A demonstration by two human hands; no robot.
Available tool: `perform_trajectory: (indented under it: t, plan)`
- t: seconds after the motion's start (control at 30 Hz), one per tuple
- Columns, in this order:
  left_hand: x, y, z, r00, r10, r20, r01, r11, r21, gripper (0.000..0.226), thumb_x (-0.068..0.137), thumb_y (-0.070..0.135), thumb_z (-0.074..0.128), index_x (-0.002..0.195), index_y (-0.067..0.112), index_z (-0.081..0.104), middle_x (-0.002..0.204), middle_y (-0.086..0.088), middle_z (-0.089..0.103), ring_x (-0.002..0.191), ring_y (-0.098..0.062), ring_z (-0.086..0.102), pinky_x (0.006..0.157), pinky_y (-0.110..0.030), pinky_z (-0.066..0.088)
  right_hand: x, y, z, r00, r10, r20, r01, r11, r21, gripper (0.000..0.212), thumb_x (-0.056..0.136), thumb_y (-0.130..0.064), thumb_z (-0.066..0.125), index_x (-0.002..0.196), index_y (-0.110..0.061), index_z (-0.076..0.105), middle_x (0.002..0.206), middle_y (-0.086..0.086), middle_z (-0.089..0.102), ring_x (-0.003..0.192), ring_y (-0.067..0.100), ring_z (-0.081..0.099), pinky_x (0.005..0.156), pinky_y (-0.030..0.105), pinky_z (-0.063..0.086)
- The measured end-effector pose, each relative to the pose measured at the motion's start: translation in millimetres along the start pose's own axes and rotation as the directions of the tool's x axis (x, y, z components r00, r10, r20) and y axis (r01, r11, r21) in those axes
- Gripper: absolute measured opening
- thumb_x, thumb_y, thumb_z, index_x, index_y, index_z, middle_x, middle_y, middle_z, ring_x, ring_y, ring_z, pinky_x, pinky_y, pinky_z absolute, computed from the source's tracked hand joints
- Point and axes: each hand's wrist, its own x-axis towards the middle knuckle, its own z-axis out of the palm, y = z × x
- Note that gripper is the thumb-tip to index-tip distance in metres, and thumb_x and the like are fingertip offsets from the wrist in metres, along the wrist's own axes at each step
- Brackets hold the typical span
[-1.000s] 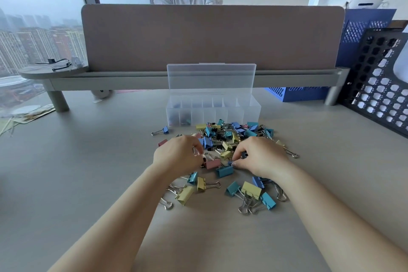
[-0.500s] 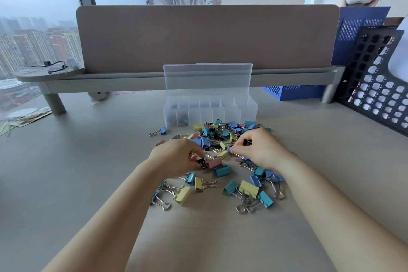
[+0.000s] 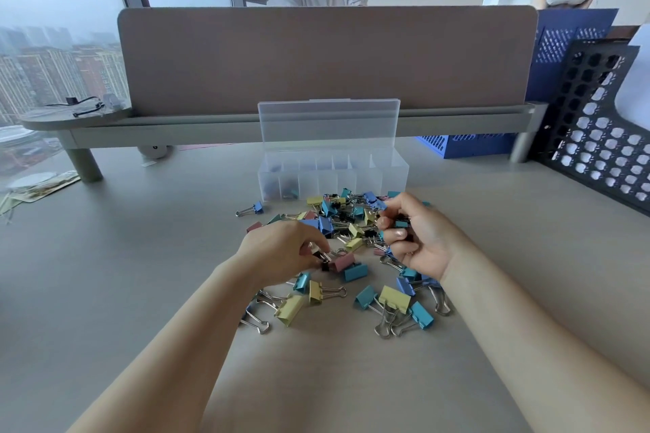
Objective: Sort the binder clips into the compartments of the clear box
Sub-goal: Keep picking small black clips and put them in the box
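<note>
Grey desk (image 3: 105, 292), panel (image 3: 327, 56) along the back, black crate (image 3: 598, 137) off right. Clips (image 3: 351, 221) sit heaped right in front of the open box (image 3: 387, 176), a few already inside. Left hand (image 3: 281, 253) pinches a black clip (image 3: 323, 262) in its fingers (image 3: 313, 239); right hand (image 3: 418, 239) is curled round some small ones.

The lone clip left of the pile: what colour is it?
The lone clip is blue with silver wire handles, clearest in the head view.

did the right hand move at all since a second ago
Yes. The right hand has risen off the pile of binder clips and drawn nearer the clear box, rolling so its palm shows, fingers curled round small clips.
</note>
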Motion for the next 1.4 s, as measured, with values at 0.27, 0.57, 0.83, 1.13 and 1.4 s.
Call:
perform_trajectory:
  t: [0.27, 0.57, 0.83, 1.13, 1.4]
  plan:
    - [-2, -2, -1, 1.0, -0.027, -0.001, 0.027, 0.999, 0.018, 0.02, 0.09, 0.041, 0.057, 0.11, 0.045, 0.06, 0.084, 0.017, 0.052, 0.079, -0.008, 0.05, 0.063, -0.025, 0.043, 2, 1, -4, 0.997, 0.009, 0.074, -0.032, 0.95, 0.31, 0.016, 0.089, -0.018, 0.038, 0.08, -0.008, 0.047, 0.068, 0.014, 0.064, 0.041, 0.009, 0.044, 0.028, 0.011, 0.021]
    - [-1, -5, -9, 0.999, -0.035, 0.013, 0.038, 0.962, -0.269, 0.017, 0.089, 0.034, 0.062, 0.1, 0.021, 0.062, 0.075, 0.009, 0.058, 0.061, -0.002, 0.054, 0.058, -0.018, 0.044, -2, 8, 12, 0.957, -0.284, 0.065, 0.282, 0.848, -0.448, 0.017, 0.087, -0.021, 0.068, 0.078, -0.01, 0.059, 0.057, -0.002, 0.039, 0.038, 0.003, 0.03, 0.032, 0.015, 0.022]
    - [-2, -7, -23, 0.905, -0.065, 0.42, 0.391, -0.263, -0.882, 0.018, 0.094, 0.021, 0.041, 0.083, 0.008, 0.045, 0.063, -0.001, 0.039, 0.042, -0.006, 0.029, 0.034, -0.01, 0.022, -5, 34, 35, 0.899, -0.328, 0.291, 0.286, -0.066, -0.956, 0.014, 0.082, -0.045, 0.069, 0.092, -0.035, 0.068, 0.096, -0.013, 0.067, 0.083, 0.011, 0.057, 0.064, 0.029, 0.041]
    - [2, -12, -14, 0.881, -0.158, 0.447, 0.364, -0.377, -0.852, 0.022, 0.084, 0.021, 0.036, 0.071, 0.011, 0.049, 0.067, -0.005, 0.048, 0.043, -0.01, 0.042, 0.035, -0.011, 0.031, -8, 36, 45, 0.877, -0.307, 0.369, 0.258, -0.346, -0.902, 0.027, 0.092, -0.047, 0.055, 0.113, -0.035, 0.067, 0.109, -0.009, 0.068, 0.104, 0.017, 0.06, 0.066, 0.027, 0.037]
    - [0, -4, -13, 0.893, -0.426, 0.146, 0.306, 0.338, -0.89, 0.028, 0.099, 0.027, 0.046, 0.082, 0.012, 0.064, 0.06, 0.002, 0.048, 0.038, -0.004, 0.036, 0.035, -0.015, 0.021, 0, 19, 38, 0.936, -0.337, 0.105, 0.31, 0.641, -0.702, 0.019, 0.091, -0.031, 0.06, 0.085, -0.013, 0.065, 0.069, -0.006, 0.053, 0.057, 0.007, 0.044, 0.048, 0.021, 0.032]
